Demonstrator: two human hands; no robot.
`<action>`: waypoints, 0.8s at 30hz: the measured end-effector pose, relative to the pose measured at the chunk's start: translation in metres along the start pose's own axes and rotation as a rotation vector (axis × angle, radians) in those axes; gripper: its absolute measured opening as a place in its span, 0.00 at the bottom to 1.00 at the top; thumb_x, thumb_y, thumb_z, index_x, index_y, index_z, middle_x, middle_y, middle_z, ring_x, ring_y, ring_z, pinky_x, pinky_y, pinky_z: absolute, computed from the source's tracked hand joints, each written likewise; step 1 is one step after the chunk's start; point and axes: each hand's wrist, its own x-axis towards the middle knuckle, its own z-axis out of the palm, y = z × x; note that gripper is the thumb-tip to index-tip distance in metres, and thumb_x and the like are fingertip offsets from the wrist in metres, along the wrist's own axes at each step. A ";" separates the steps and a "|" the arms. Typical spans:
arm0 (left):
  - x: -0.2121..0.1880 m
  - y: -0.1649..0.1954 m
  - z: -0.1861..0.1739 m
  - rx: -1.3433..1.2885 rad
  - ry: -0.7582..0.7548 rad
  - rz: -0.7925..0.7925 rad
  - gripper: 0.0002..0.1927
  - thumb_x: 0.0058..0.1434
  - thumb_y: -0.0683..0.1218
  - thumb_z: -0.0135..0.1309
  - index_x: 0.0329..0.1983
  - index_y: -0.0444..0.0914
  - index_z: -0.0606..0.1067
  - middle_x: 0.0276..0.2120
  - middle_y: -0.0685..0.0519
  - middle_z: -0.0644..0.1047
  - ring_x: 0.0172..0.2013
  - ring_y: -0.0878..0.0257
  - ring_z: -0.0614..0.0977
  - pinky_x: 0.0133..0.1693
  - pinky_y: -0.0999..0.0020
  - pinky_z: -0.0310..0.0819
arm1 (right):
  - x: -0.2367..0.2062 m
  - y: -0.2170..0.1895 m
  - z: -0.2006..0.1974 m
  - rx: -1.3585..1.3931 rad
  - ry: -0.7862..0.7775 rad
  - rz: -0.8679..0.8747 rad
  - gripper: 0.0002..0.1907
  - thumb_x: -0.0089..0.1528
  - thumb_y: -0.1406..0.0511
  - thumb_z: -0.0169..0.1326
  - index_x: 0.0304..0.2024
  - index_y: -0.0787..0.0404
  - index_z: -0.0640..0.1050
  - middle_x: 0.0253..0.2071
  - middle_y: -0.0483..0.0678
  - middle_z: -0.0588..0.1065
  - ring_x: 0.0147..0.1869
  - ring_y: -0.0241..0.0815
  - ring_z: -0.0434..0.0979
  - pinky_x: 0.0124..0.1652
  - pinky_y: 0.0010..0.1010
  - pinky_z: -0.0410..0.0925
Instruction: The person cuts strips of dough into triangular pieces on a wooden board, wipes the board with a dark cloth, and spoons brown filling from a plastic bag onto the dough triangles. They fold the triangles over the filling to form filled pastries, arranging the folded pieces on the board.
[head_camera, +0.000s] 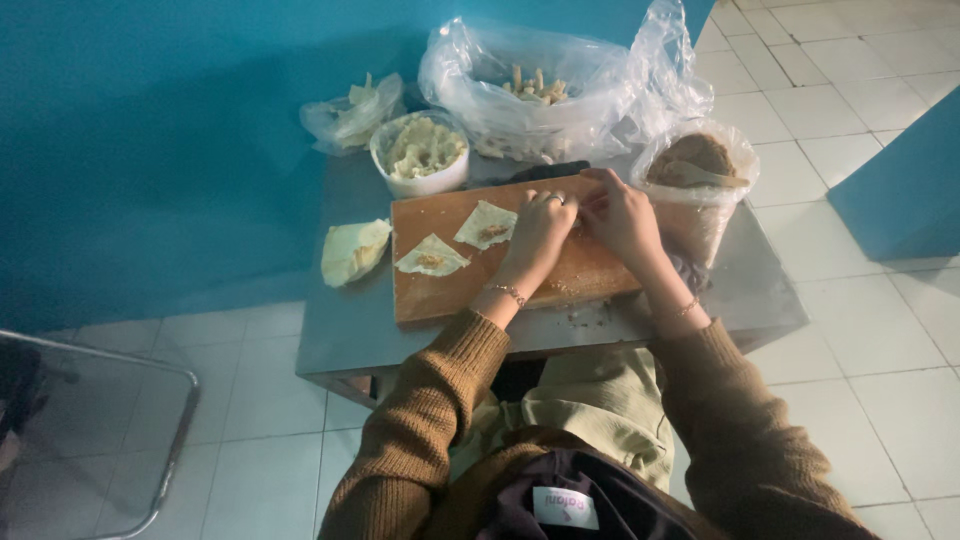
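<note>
While both hands are bent over the work, a grey metal table (740, 290) is seen filling the middle of the view, set against a blue wall (150, 130) on a white tiled floor (880, 400). A wooden cutting board (590, 275) is laid across the table's centre. At twelve o'clock from the board a large clear plastic bag (560, 90) holding pale fried pieces is placed; at two o'clock stands a bag-lined tub (695, 185) of brown filling with a spoon in it. A white bowl (420, 152) of pale mash is set at eleven o'clock, with a smaller bag (350, 112) beside it. A stack of pastry sheets (352, 250) lies at nine o'clock, off the board. Two folded pastry triangles (432, 256) rest on the board's left half. The left hand (538, 232) and right hand (620, 215) are pressed together at the board's upper middle, fingers curled around a small piece of pastry that is mostly hidden.
</note>
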 end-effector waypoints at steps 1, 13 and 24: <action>0.001 -0.001 0.001 -0.007 -0.023 0.011 0.05 0.57 0.38 0.52 0.36 0.39 0.75 0.31 0.49 0.80 0.39 0.54 0.83 0.45 0.57 0.72 | 0.000 0.001 0.000 0.028 -0.006 -0.001 0.29 0.56 0.72 0.62 0.60 0.56 0.73 0.39 0.50 0.81 0.43 0.44 0.85 0.41 0.33 0.76; -0.009 -0.021 -0.008 -0.278 -0.305 0.013 0.25 0.57 0.30 0.49 0.60 0.27 0.68 0.43 0.29 0.77 0.44 0.39 0.83 0.44 0.55 0.81 | -0.012 0.009 -0.001 -0.041 -0.156 -0.127 0.39 0.60 0.72 0.56 0.73 0.51 0.62 0.44 0.53 0.83 0.43 0.54 0.84 0.42 0.40 0.76; -0.003 -0.024 -0.013 -0.367 -0.204 0.024 0.20 0.60 0.32 0.48 0.56 0.31 0.73 0.40 0.33 0.79 0.39 0.39 0.83 0.42 0.52 0.79 | 0.008 0.013 -0.020 0.087 -0.405 -0.071 0.50 0.55 0.69 0.64 0.75 0.48 0.55 0.41 0.50 0.82 0.44 0.47 0.86 0.45 0.36 0.76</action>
